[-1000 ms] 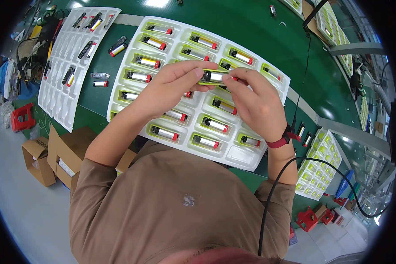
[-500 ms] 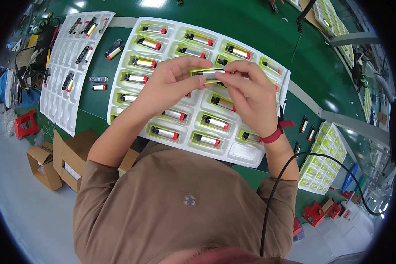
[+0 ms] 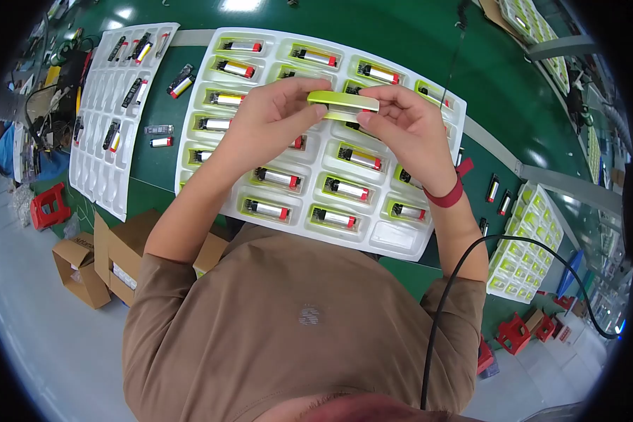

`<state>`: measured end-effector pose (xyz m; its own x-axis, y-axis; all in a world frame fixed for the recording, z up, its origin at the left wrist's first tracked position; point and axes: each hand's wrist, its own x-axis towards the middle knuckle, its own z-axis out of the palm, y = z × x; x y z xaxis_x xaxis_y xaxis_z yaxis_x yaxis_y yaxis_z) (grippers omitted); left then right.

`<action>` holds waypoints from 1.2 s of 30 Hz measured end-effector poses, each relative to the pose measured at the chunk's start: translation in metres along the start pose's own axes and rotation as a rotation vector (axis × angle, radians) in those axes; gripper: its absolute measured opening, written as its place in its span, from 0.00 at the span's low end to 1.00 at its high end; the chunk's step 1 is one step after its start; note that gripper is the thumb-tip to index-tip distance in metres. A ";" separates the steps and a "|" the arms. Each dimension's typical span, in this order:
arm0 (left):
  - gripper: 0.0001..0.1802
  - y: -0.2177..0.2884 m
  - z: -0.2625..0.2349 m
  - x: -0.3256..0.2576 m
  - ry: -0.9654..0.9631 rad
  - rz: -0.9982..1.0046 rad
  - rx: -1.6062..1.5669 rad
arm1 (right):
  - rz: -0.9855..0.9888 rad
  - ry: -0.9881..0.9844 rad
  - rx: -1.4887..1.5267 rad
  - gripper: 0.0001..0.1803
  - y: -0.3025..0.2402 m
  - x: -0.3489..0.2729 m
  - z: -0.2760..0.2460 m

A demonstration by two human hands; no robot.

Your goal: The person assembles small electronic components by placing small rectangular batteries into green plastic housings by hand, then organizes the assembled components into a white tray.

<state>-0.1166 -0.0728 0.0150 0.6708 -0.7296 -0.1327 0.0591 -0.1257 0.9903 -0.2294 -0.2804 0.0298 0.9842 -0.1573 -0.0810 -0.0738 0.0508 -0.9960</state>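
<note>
My left hand (image 3: 271,125) and my right hand (image 3: 416,137) are both closed, pinching the two ends of a yellow-green plastic casing (image 3: 343,98) between thumbs and fingers. Its smooth green side shows, tilted, and what is inside it is mostly hidden. Below it lies a large white moulded tray (image 3: 401,238). Its pockets hold several green half-shells, each with a silver or yellow cylindrical battery cell (image 3: 346,190) that has a red end and black parts beside it. My hands hang over the middle of the tray and hide some pockets.
To the left a second white tray (image 3: 98,169) carries a few loose cells and black parts. More cells (image 3: 162,142) lie between the trays on the green table (image 3: 373,28). A tray of green pieces (image 3: 524,246) stands at right. A black cable (image 3: 436,309) loops past my right arm.
The casing has been turned in my fingers: its open side with the cell showed before, and now the smooth green outside faces up. Both hands still hold it.
</note>
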 end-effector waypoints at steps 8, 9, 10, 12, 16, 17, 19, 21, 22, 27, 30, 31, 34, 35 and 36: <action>0.20 0.007 0.005 -0.007 0.064 0.158 0.231 | -0.270 0.168 -0.398 0.13 -0.003 -0.008 0.009; 0.19 0.008 0.005 -0.008 0.074 0.190 0.250 | -0.269 0.177 -0.395 0.13 -0.004 -0.009 0.009; 0.19 0.009 0.006 -0.009 0.066 0.191 0.252 | -0.269 0.165 -0.336 0.12 -0.004 -0.010 0.009; 0.19 0.011 0.007 -0.010 0.044 0.162 0.101 | -0.269 0.163 -0.274 0.12 -0.003 -0.012 0.010; 0.18 0.013 0.012 -0.008 0.019 0.105 -0.036 | -0.286 0.195 -0.112 0.13 0.004 -0.015 0.014; 0.17 0.014 0.015 -0.007 0.038 0.107 -0.041 | -0.303 0.218 -0.100 0.13 0.004 -0.016 0.014; 0.17 0.014 0.021 -0.006 0.055 0.106 -0.043 | -0.373 0.242 -0.177 0.13 0.001 -0.020 0.013; 0.17 0.013 0.030 -0.008 0.099 0.343 -0.054 | -0.440 0.266 -0.256 0.13 -0.001 -0.025 0.013; 0.17 0.014 0.031 -0.007 0.090 0.340 -0.056 | -0.470 0.281 -0.272 0.13 -0.003 -0.027 0.012; 0.21 0.033 0.032 -0.017 -0.102 0.311 0.307 | -0.282 0.283 -0.406 0.12 -0.030 -0.066 0.001; 0.24 0.045 0.034 -0.042 -0.343 0.491 0.515 | -0.193 0.087 -0.696 0.10 -0.040 -0.124 -0.029; 0.23 0.039 0.036 -0.045 -0.404 0.473 0.462 | -0.170 0.079 -0.725 0.09 -0.036 -0.140 -0.031; 0.21 0.026 0.041 -0.041 -0.657 0.485 0.486 | -0.049 0.092 -0.765 0.08 -0.004 -0.171 -0.017; 0.19 0.020 0.046 -0.032 -0.713 0.513 0.466 | -0.113 0.129 -0.864 0.08 0.007 -0.170 -0.011; 0.19 0.017 0.045 -0.026 -0.749 0.545 0.448 | -0.173 0.167 -0.966 0.08 0.019 -0.167 -0.005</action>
<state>-0.1663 -0.0862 0.0336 -0.1186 -0.9753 0.1864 -0.4991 0.2209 0.8379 -0.3963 -0.2578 0.0245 0.9639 -0.2278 0.1379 -0.1041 -0.7989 -0.5924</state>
